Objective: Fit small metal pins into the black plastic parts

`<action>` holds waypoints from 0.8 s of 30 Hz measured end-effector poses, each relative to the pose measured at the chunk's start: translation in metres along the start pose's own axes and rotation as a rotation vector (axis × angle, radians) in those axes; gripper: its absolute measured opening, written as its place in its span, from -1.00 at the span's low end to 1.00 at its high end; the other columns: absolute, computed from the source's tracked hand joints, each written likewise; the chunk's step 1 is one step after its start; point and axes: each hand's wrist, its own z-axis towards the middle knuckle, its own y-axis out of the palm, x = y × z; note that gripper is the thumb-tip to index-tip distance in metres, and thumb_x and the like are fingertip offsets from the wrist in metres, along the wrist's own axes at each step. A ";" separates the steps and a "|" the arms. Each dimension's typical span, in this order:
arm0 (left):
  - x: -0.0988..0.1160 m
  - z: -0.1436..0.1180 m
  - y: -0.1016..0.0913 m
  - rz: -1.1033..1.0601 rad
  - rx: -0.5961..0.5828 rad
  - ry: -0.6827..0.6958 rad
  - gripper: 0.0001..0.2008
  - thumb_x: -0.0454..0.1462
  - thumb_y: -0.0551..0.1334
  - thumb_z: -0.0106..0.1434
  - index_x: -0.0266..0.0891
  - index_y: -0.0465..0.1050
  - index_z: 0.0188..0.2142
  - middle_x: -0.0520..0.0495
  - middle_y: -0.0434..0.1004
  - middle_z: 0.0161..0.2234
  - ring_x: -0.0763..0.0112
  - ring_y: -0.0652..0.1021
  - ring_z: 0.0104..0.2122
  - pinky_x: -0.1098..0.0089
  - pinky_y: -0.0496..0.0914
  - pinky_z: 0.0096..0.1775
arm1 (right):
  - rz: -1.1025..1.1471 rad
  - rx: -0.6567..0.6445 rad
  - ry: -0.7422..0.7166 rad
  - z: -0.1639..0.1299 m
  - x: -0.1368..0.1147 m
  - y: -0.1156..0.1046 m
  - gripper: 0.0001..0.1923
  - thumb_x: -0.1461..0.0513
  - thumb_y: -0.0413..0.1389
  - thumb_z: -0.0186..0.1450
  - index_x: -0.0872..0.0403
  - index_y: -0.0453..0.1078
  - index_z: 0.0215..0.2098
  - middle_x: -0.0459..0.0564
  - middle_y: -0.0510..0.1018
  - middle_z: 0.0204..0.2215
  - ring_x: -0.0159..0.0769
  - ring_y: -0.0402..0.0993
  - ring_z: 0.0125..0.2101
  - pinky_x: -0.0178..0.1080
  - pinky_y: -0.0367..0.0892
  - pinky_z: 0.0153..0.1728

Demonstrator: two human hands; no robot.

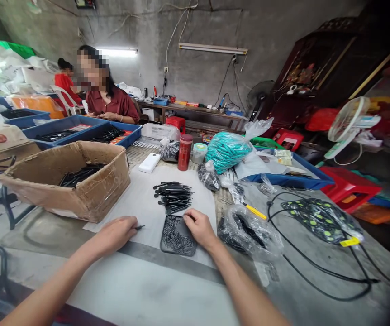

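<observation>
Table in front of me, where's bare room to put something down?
Free: the near table between your forearms, below the black tray, and the white sheet between the cardboard box and the pile of black parts. Crowded: right of your right hand, with plastic bags and black cable.

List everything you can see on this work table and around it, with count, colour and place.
small tray of pins: one, black, front centre
pile of black pieces: one, beyond the tray
cardboard box: one, brown, left
red bottle: one, centre back
bag of teal parts: one, right of the bottle
white fan: one, far right
seated person: one, red shirt, back left
left hand: pinches a dark pin
right hand: rests on the tray's edge
</observation>
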 end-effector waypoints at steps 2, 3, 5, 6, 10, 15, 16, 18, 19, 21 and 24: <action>0.006 0.003 -0.001 -0.023 0.045 0.000 -0.86 -0.25 -0.06 0.18 -0.19 0.22 -0.41 0.00 0.36 -0.48 0.36 0.38 -0.46 0.44 0.16 -0.42 | -0.141 -0.068 -0.070 0.000 -0.002 0.001 -0.84 0.31 -0.04 0.16 0.10 0.36 -0.49 -0.08 0.42 -0.54 -0.37 0.29 -0.46 -0.33 0.13 -0.38; 0.009 0.005 -0.002 -0.044 0.073 0.004 -0.86 -0.24 -0.07 0.19 -0.18 0.20 -0.39 0.01 0.35 -0.50 0.37 0.38 -0.47 0.44 0.16 -0.43 | -0.219 -0.093 -0.099 0.001 -0.003 0.002 -0.84 0.33 -0.04 0.16 0.10 0.37 -0.48 -0.07 0.44 -0.51 -0.36 0.30 -0.43 -0.32 0.12 -0.35; 0.019 0.010 -0.004 -0.096 0.122 0.022 -0.87 -0.23 -0.07 0.19 -0.17 0.19 -0.38 0.04 0.33 -0.52 0.39 0.36 -0.49 0.45 0.15 -0.44 | -0.368 -0.129 -0.130 0.001 -0.003 0.004 -0.85 0.34 -0.03 0.16 0.10 0.38 -0.44 -0.05 0.46 -0.47 -0.34 0.31 -0.39 -0.30 0.10 -0.32; 0.024 0.013 -0.004 -0.123 0.140 0.031 -0.88 -0.23 -0.07 0.19 -0.17 0.18 -0.39 0.05 0.32 -0.52 0.40 0.36 -0.49 0.45 0.15 -0.44 | -0.433 -0.144 -0.136 0.002 -0.003 0.005 -0.85 0.34 -0.02 0.16 0.10 0.39 -0.42 -0.04 0.46 -0.45 -0.33 0.31 -0.37 -0.30 0.09 -0.32; 0.045 0.024 -0.002 -0.220 0.176 0.081 -0.89 -0.23 -0.06 0.19 -0.17 0.15 -0.41 0.06 0.28 -0.53 0.42 0.35 -0.49 0.46 0.17 -0.43 | -0.637 -0.218 -0.157 0.003 -0.004 0.009 -0.85 0.31 -0.03 0.19 0.09 0.39 -0.39 -0.02 0.46 -0.44 -0.29 0.30 -0.34 -0.27 0.05 -0.34; 0.056 0.032 0.009 -0.301 0.262 0.131 -0.91 -0.25 -0.05 0.18 -0.17 0.13 -0.43 0.10 0.24 -0.56 0.44 0.34 -0.51 0.47 0.15 -0.44 | -0.789 -0.299 -0.171 0.005 -0.012 0.010 -0.82 0.32 -0.07 0.20 0.11 0.36 -0.42 0.03 0.45 -0.42 -0.23 0.29 -0.33 -0.23 0.02 -0.35; 0.057 0.033 0.011 -0.315 0.273 0.136 -0.91 -0.26 -0.05 0.18 -0.17 0.12 -0.44 0.10 0.23 -0.56 0.45 0.33 -0.51 0.48 0.15 -0.44 | -0.809 -0.309 -0.178 0.005 -0.014 0.010 -0.82 0.33 -0.08 0.20 0.11 0.36 -0.42 0.04 0.45 -0.42 -0.22 0.29 -0.33 -0.22 0.02 -0.35; 0.057 0.033 0.015 -0.341 0.289 0.147 -0.92 -0.27 -0.04 0.18 -0.17 0.12 -0.44 0.11 0.21 -0.57 0.47 0.32 -0.52 0.48 0.16 -0.44 | -0.840 -0.322 -0.197 0.005 -0.016 0.010 -0.82 0.34 -0.09 0.19 0.13 0.35 -0.41 0.06 0.45 -0.42 -0.20 0.28 -0.34 -0.20 0.02 -0.35; 0.056 0.033 0.017 -0.353 0.294 0.154 -0.92 -0.27 -0.04 0.18 -0.17 0.12 -0.44 0.12 0.20 -0.57 0.47 0.31 -0.53 0.49 0.16 -0.44 | -0.849 -0.325 -0.204 0.005 -0.016 0.010 -0.82 0.34 -0.09 0.19 0.13 0.34 -0.40 0.07 0.44 -0.41 -0.19 0.28 -0.34 -0.19 0.02 -0.34; 0.056 0.031 0.019 -0.375 0.305 0.170 -0.92 -0.27 -0.04 0.18 -0.18 0.12 -0.44 0.12 0.19 -0.57 0.49 0.30 -0.53 0.49 0.17 -0.44 | -0.851 -0.326 -0.205 0.004 -0.017 0.010 -0.83 0.35 -0.10 0.18 0.14 0.33 -0.39 0.09 0.44 -0.39 -0.19 0.28 -0.33 -0.19 0.02 -0.33; 0.055 0.029 0.021 -0.408 0.320 0.196 -0.91 -0.26 -0.04 0.19 -0.19 0.14 -0.43 0.13 0.18 -0.57 0.50 0.29 -0.54 0.50 0.19 -0.44 | -0.781 -0.309 -0.163 0.004 -0.016 0.007 -0.83 0.37 -0.11 0.17 0.15 0.32 -0.39 0.09 0.44 -0.40 -0.21 0.29 -0.34 -0.20 0.04 -0.33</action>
